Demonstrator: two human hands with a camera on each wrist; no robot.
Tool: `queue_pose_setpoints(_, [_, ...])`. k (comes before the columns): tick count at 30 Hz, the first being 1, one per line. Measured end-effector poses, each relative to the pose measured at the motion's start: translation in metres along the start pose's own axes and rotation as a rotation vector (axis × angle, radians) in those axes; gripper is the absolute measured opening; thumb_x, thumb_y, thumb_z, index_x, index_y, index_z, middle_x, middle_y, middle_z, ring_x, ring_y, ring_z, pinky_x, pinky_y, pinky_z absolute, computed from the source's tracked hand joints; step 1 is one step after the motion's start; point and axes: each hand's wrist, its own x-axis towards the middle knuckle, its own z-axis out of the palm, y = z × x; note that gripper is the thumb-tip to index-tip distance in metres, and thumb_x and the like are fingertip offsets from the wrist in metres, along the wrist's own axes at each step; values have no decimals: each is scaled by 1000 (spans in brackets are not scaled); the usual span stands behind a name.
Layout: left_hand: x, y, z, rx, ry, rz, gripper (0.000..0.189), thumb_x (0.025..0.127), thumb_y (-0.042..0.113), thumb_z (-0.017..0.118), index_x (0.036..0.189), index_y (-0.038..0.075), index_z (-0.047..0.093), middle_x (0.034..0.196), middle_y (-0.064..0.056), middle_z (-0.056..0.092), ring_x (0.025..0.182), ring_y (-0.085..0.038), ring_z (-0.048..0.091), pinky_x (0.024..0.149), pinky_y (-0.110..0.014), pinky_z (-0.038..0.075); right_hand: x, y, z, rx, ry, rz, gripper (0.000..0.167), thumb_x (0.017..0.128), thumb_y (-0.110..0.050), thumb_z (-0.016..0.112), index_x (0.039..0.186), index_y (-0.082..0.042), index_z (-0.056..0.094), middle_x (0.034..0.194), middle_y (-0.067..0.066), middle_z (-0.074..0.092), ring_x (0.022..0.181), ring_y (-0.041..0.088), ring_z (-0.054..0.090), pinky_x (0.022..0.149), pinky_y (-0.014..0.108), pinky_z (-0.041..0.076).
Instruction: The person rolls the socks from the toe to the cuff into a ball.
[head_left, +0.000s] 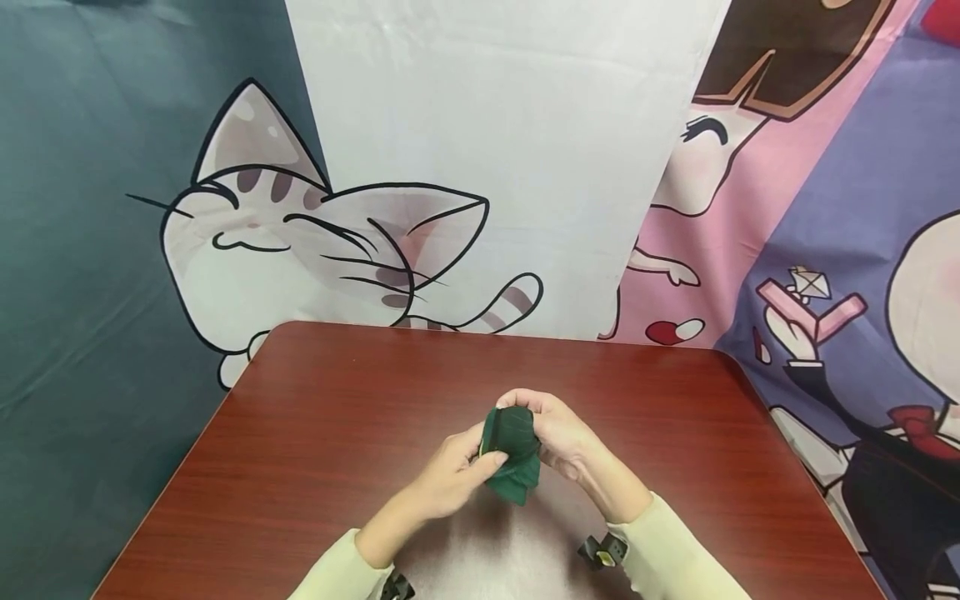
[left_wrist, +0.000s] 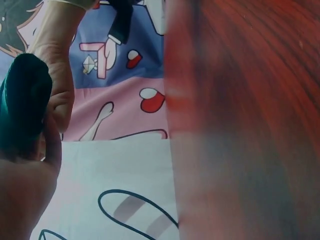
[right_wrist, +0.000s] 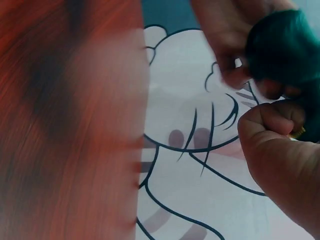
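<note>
A dark green cloth piece (head_left: 516, 437) is held up over the table between both hands, its lower part hanging loose. My left hand (head_left: 448, 477) pinches its left side, thumb lying across the front. At the upper right edge, my right hand (head_left: 564, 437) grips the cloth with curled fingers. The left wrist view shows the green cloth (left_wrist: 26, 97) as a rounded, bulging shape. A small yellow bit (right_wrist: 298, 132) shows beside the cloth in the right wrist view. What exactly the cloth is, I cannot tell.
A reddish-brown wooden table (head_left: 315, 417) with rounded far corners lies beneath the hands. Behind it hangs a printed backdrop (head_left: 480, 108) with a cartoon cat and figures. Dark wrist devices (head_left: 603, 550) sit at the pale sleeve cuffs.
</note>
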Motion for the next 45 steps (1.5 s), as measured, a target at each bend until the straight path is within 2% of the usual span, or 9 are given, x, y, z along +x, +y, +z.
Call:
queue_pose_setpoints(3, [1, -2, 0, 34, 28, 9, 26, 100, 8, 57, 125, 5, 65, 116, -8, 66, 108, -8, 58, 94, -30, 51, 0, 1, -1, 24, 26, -24, 11, 92, 1, 60, 95, -10, 62, 82, -1, 66, 70, 9, 64, 62, 24, 56])
queue_pose_setpoints(6, [3, -5, -1, 104, 62, 78, 24, 97, 7, 62, 120, 9, 69, 118, -5, 63, 112, -14, 51, 96, -33, 46, 1, 1, -2, 13, 39, -40, 12, 90, 2, 62, 95, -8, 58, 79, -2, 62, 68, 8, 63, 59, 22, 55])
queue_pose_setpoints(11, [4, -7, -1, 159, 115, 139, 20, 93, 5, 68, 113, 9, 71, 110, -4, 67, 108, -15, 59, 92, -33, 51, 2, 3, -1, -11, 68, -28, 11, 89, 1, 64, 93, -7, 57, 80, -1, 62, 68, 9, 62, 59, 22, 54])
queue_pose_setpoints(18, [4, -1, 1, -83, 184, -22, 38, 91, -3, 71, 124, -7, 53, 107, -23, 72, 96, -8, 67, 88, -26, 56, 4, 6, 0, -38, 138, -10, 12, 90, 1, 65, 93, -7, 57, 81, -1, 61, 71, 9, 60, 60, 23, 53])
queue_pose_setpoints(22, [6, 1, 0, -167, 166, -75, 56, 89, -6, 71, 137, -3, 42, 107, -26, 70, 91, -8, 67, 85, -24, 55, 7, 5, -1, -77, 157, 6, 10, 90, -2, 66, 93, -7, 58, 79, -1, 61, 70, 10, 60, 60, 24, 53])
queue_pose_setpoints(27, [8, -1, -2, -162, 116, -91, 62, 90, -3, 71, 146, -1, 43, 117, -25, 69, 95, -11, 69, 87, -26, 57, 13, 8, -6, -104, 142, 58, 9, 90, -4, 66, 94, -5, 58, 78, 0, 63, 68, 10, 61, 60, 25, 53])
queue_pose_setpoints(35, [13, -3, -5, -165, 125, -182, 43, 88, -2, 72, 127, -11, 56, 113, -28, 69, 94, -10, 69, 84, -26, 57, 15, 18, -11, 38, 52, 50, 10, 92, 2, 60, 97, -7, 59, 86, 0, 67, 72, 10, 67, 64, 24, 57])
queue_pose_setpoints(40, [17, -5, -7, -203, 122, -257, 41, 88, 0, 72, 125, -11, 57, 112, -25, 69, 93, -9, 68, 84, -22, 56, 16, 19, -11, 53, 78, 12, 14, 92, 3, 59, 96, -10, 59, 88, 0, 67, 73, 9, 66, 64, 24, 57])
queue_pose_setpoints(45, [19, -8, -8, -224, 72, -278, 44, 88, 2, 72, 127, -11, 56, 111, -22, 68, 94, -11, 67, 86, -23, 55, 16, 20, -8, 59, 121, 40, 16, 93, 6, 56, 98, -9, 58, 86, 1, 64, 71, 10, 65, 62, 23, 56])
